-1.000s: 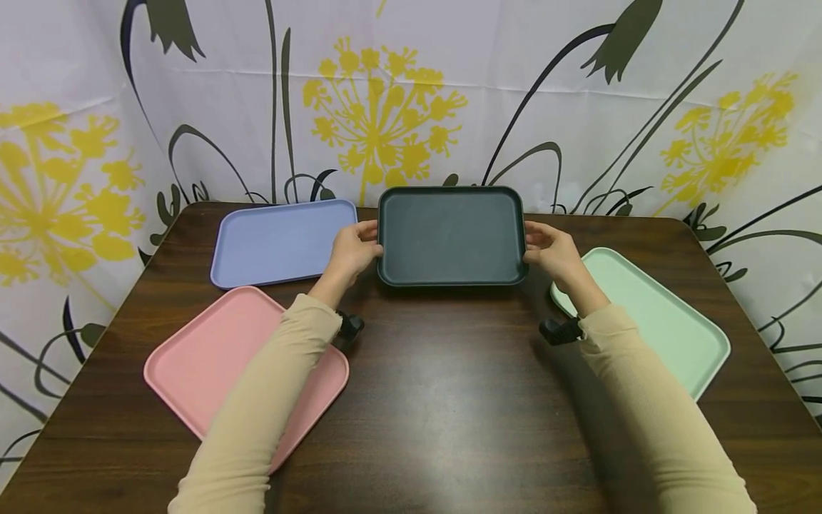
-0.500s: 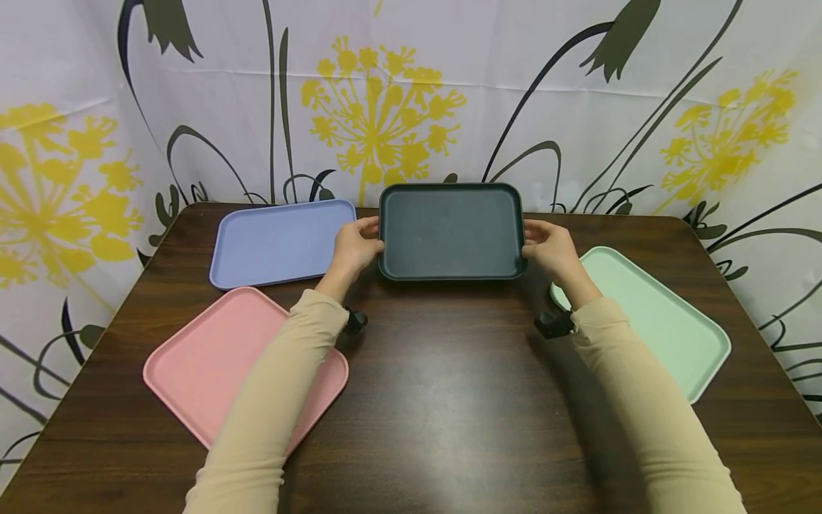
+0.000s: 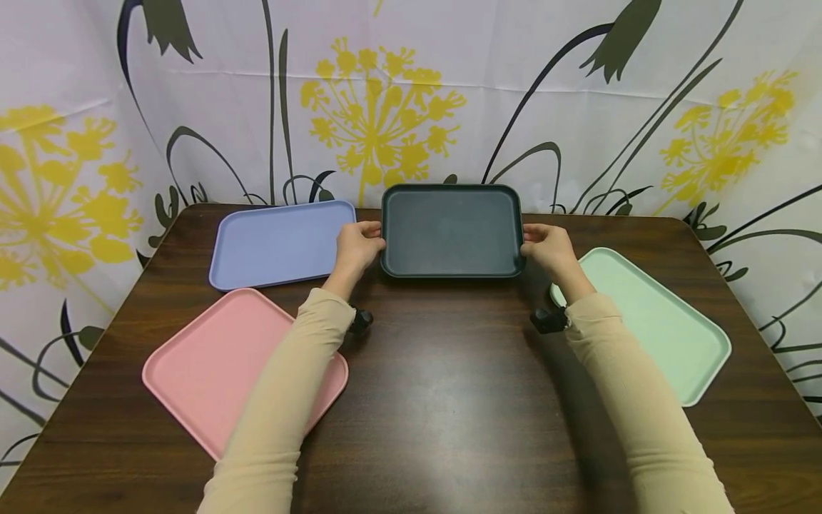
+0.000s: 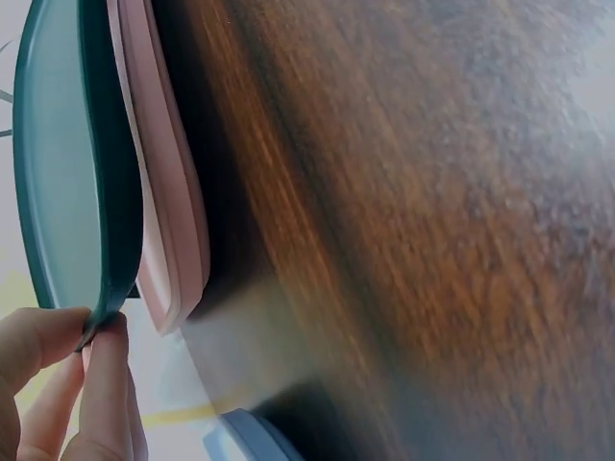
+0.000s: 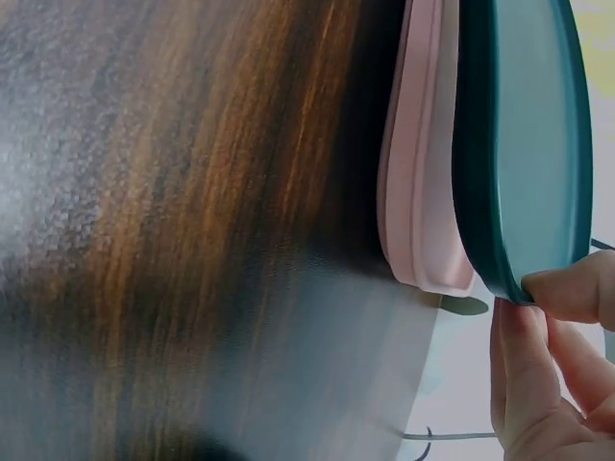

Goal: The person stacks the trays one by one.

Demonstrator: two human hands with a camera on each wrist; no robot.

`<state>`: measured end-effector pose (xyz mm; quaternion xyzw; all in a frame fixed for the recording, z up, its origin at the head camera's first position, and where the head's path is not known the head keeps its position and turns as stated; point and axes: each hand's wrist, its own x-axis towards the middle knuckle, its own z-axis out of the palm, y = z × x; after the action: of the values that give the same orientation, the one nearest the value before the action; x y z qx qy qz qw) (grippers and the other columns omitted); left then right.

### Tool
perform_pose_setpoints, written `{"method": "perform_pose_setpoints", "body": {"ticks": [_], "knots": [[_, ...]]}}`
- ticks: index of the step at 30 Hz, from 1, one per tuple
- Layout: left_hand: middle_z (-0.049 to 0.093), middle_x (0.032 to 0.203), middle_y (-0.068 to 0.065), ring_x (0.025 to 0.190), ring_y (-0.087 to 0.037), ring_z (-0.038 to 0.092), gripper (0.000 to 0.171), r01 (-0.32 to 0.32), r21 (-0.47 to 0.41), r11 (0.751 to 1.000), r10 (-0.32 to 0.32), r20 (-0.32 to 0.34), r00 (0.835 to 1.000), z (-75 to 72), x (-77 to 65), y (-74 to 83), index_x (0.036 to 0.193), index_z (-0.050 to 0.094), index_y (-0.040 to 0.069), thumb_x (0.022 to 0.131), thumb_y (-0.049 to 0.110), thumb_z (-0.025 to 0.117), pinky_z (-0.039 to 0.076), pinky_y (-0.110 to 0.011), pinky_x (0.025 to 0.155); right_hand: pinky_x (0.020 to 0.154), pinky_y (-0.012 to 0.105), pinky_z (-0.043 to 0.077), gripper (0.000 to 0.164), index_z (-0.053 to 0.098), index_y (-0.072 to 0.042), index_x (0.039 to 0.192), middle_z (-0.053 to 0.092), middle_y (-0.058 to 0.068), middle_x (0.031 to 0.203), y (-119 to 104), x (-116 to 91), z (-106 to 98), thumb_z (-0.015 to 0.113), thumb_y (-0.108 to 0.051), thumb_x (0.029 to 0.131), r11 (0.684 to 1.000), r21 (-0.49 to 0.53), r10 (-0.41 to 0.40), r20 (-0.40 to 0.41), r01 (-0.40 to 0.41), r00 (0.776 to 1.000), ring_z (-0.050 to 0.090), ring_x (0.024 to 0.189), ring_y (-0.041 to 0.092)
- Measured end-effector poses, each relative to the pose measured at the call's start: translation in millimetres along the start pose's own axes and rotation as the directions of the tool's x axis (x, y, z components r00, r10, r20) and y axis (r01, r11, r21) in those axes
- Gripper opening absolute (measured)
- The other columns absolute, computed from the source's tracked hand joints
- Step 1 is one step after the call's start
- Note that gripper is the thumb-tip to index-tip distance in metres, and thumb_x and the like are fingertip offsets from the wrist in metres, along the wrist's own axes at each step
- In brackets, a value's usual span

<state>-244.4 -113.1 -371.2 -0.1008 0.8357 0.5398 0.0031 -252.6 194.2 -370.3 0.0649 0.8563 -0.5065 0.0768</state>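
A dark green rectangular tray (image 3: 452,232) is held level at the far middle of the table. My left hand (image 3: 357,253) pinches its left end, thumb on the rim and fingers below, as the left wrist view shows. At the opposite end my right hand (image 3: 551,251) pinches the rim the same way. Under the green tray, both wrist views show a pale pink tray (image 4: 171,202), its side wall (image 5: 413,192) close below the green one. From the head view this lower tray is hidden. A blue tray (image 3: 276,246) lies just beyond the left hand.
A larger pink tray (image 3: 221,364) lies at the left, partly under the left sleeve. On the right, a mint green tray (image 3: 655,321) lies at an angle beneath the right forearm. Behind the brown wooden table (image 3: 449,400) hangs a flower-printed cloth (image 3: 514,43).
The green tray looks slightly smaller, its near edge a little farther back, with both hands still gripping its ends. Both forearms have shifted slightly inward. The blue, pink and mint trays have stayed put.
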Motion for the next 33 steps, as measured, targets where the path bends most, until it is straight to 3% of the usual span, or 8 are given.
{"method": "perform_pose_setpoints", "body": {"ticks": [15, 18, 21, 24, 33], "knots": [[0.064, 0.123, -0.021, 0.119, -0.029, 0.059, 0.043, -0.046, 0.070, 0.996, 0.046, -0.006, 0.999, 4.6, 5.3, -6.6, 0.128, 0.058, -0.005, 0.085, -0.005, 0.051, 0.050, -0.037, 0.101, 0.067, 0.005, 0.039, 0.052, 0.048, 0.007, 0.135, 0.055, 0.024, 0.127, 7, 4, 5, 0.049, 0.006, 0.083, 0.999, -0.047, 0.000, -0.024, -0.001, 1.000, 0.051, 0.107, 0.021], [0.063, 0.125, -0.019, 0.120, -0.028, 0.058, 0.043, -0.037, 0.075, 0.997, 0.038, -0.004, 0.999, 5.1, 5.1, -7.9, 0.129, 0.057, -0.003, 0.086, -0.004, 0.052, 0.049, -0.037, 0.102, 0.077, 0.011, 0.043, 0.052, 0.047, 0.007, 0.136, 0.054, 0.024, 0.131, 8, 5, 6, 0.049, 0.005, 0.085, 0.999, -0.031, 0.015, -0.016, -0.015, 1.000, 0.052, 0.114, 0.025], [0.063, 0.127, -0.018, 0.122, -0.028, 0.057, 0.043, -0.030, 0.084, 0.996, 0.030, -0.002, 1.000, 5.2, 3.9, -8.8, 0.130, 0.057, -0.001, 0.088, -0.003, 0.054, 0.048, -0.037, 0.103, 0.094, 0.026, 0.046, 0.052, 0.045, 0.005, 0.139, 0.050, 0.024, 0.138, 9, 6, 8, 0.049, 0.002, 0.087, 0.999, -0.018, 0.029, -0.001, -0.029, 1.000, 0.049, 0.126, 0.032], [0.062, 0.128, -0.018, 0.122, -0.028, 0.056, 0.042, -0.027, 0.097, 0.995, 0.027, 0.004, 1.000, 5.3, 3.1, -9.7, 0.131, 0.056, 0.000, 0.089, -0.001, 0.054, 0.048, -0.037, 0.104, 0.107, 0.039, 0.042, 0.051, 0.042, 0.004, 0.141, 0.047, 0.024, 0.142, 11, 6, 8, 0.048, 0.000, 0.090, 0.999, -0.019, 0.036, 0.015, -0.036, 0.999, 0.044, 0.131, 0.035], [0.061, 0.130, -0.016, 0.127, -0.027, 0.052, 0.042, -0.022, 0.126, 0.992, 0.020, 0.015, 1.000, 5.9, 4.0, -12.3, 0.132, 0.055, 0.001, 0.091, 0.001, 0.053, 0.042, -0.037, 0.110, 0.110, 0.042, 0.040, 0.051, 0.040, 0.003, 0.142, 0.044, 0.023, 0.145, 15, 7, 9, 0.046, -0.001, 0.091, 0.999, -0.022, 0.038, 0.048, -0.037, 0.998, 0.042, 0.132, 0.035]]}}
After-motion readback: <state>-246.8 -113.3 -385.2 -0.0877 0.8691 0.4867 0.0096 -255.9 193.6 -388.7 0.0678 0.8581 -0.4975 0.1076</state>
